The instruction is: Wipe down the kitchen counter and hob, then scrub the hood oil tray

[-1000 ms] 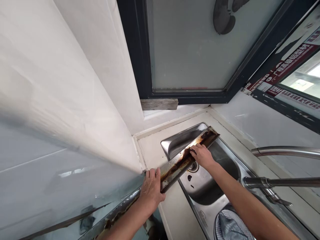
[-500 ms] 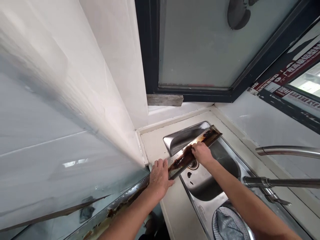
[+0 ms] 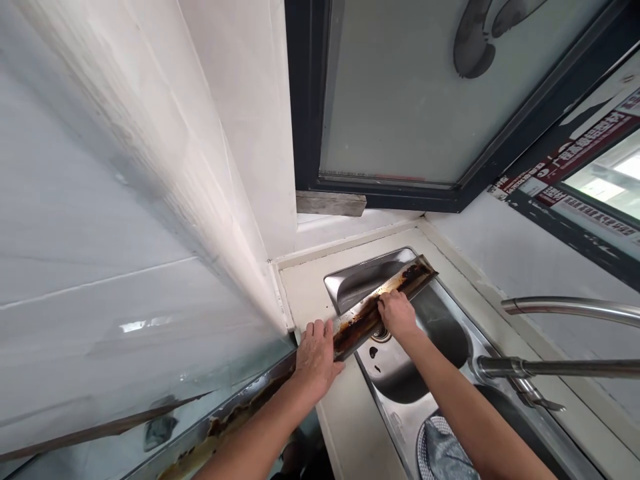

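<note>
A long, narrow metal trough, smeared with brown grease and burnt residue, slants from the lower left up across the sink. My left hand is wrapped over it near the counter's edge, fingers on one side and thumb on the other. Farther along, my right hand is closed, its curled fingers pressed to the stained inside of the trough. Whether those fingers hold anything small is hidden. Below the trough, dark scraps lie in the steel sink basin near the drain.
A faucet reaches in from the right beside a curved metal spout. A perforated basket with a grey cloth stands at the sink's near side. A dark-framed window hangs over the back counter; a white wall borders the left.
The camera's view has shifted slightly, so the sink and faucet appear a little farther left. Both hands keep nearly the same places on the trough.
</note>
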